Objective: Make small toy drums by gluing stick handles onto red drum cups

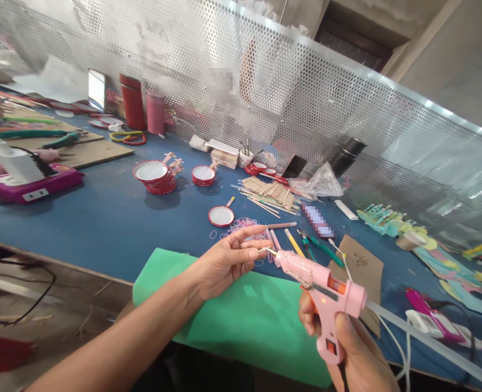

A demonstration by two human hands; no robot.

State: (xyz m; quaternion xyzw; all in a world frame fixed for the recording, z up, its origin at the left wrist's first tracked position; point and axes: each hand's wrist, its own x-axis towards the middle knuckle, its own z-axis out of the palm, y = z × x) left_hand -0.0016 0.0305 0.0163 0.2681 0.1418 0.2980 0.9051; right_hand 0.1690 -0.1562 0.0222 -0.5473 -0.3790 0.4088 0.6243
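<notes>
My right hand (359,348) grips a pink hot glue gun (318,283) by its handle, with a long clear glue stick (424,337) running out of the back. The gun's metal nozzle points left, right at the fingertips of my left hand (228,258). There my thumb and fingers pinch together on something too small to make out. Behind that hand lies a heap of pink and purple elastic loops (245,226). A round white disc with a red rim (221,216) and a short stick rests just beyond. Under my wrists is a green cloth (224,321).
Stacks of red-rimmed discs (154,177) stand on the blue table (114,228), near a pile of wooden sticks (271,190). Green-handled pliers (325,250) and cardboard (359,261) lie right. A perforated metal screen (224,71) runs behind; a purple power strip (37,182) is left.
</notes>
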